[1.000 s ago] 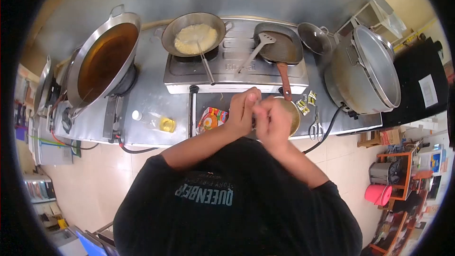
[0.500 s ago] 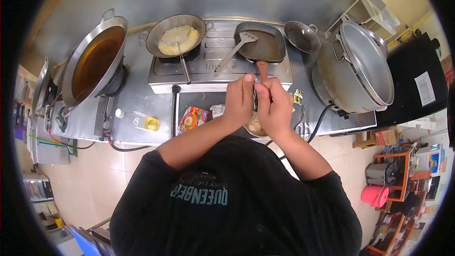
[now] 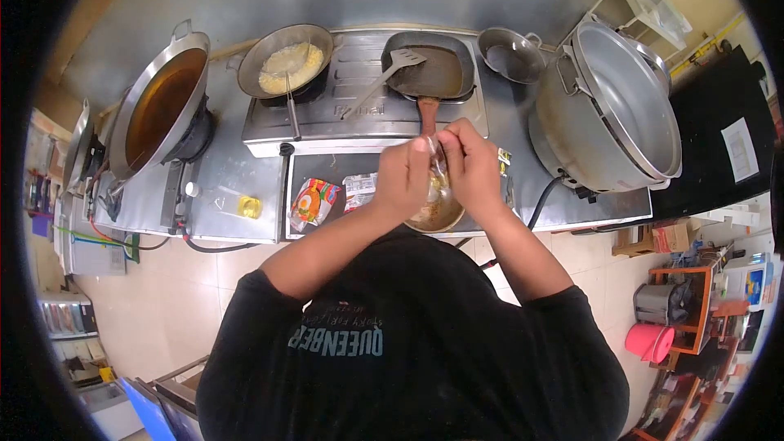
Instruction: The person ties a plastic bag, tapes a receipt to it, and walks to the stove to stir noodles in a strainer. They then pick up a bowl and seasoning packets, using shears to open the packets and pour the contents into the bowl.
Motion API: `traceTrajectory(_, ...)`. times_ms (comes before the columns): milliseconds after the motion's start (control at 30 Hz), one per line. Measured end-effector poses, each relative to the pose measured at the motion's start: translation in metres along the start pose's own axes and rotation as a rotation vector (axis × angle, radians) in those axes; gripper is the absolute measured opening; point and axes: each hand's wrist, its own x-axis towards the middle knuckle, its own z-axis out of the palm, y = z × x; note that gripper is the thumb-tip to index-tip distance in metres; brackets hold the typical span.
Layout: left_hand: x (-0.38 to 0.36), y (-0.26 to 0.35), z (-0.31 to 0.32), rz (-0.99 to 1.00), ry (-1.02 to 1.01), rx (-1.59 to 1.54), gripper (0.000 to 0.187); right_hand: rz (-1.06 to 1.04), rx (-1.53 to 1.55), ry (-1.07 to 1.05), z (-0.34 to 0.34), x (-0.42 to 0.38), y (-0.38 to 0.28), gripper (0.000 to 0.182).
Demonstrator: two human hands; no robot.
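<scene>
Both my hands pinch a small clear plastic packet [image 3: 438,165] above a bowl [image 3: 447,223] at the counter's near edge. My left hand [image 3: 402,178] is closed on the packet's left side, my right hand [image 3: 474,165] on its right. Some seasoning-like matter shows in the bowl, partly hidden by my hands. Left of my left hand lie a red noodle wrapper [image 3: 314,202] and a silver-white packet [image 3: 359,189]. Beyond my hands, a square pan [image 3: 428,73] rests on the stove with a slotted spatula [image 3: 384,82] across it.
A wok [image 3: 282,61] with noodles and a strainer sits on the stove's left burner [image 3: 273,147]. Farther left stands a large wok of brown oil [image 3: 163,106], with an oil bottle [image 3: 229,202] in front. A big pot [image 3: 572,131] and small wok [image 3: 510,55] are at right.
My hands have come slightly nearer my body, and the clear packet and more of the bowl now show between them. The whole view has shifted a little.
</scene>
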Motion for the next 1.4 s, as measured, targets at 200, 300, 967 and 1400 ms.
traceTrajectory(200, -0.005, 0.011, 0.001, -0.130, -0.092, -0.090, 0.041, 0.164, 0.284, -0.267, -0.049, -0.003, 0.009, 0.013)
traceTrajectory(300, -0.002, 0.016, -0.006, -0.075, -0.190, 0.089, 0.037, 0.324, 0.629, -0.274, -0.057, -0.008, 0.026, 0.018)
traceTrajectory(967, 0.011, 0.002, -0.001, -0.158, -0.704, -0.326, 0.039, -0.086, 0.567, -0.383, -0.086, -0.036, 0.046, 0.007)
traceTrajectory(1400, -0.006, 0.021, 0.049, -0.498, -0.181, -0.386, 0.028, 0.307, 0.937, -0.304, -0.114, -0.005, 0.036, 0.031)
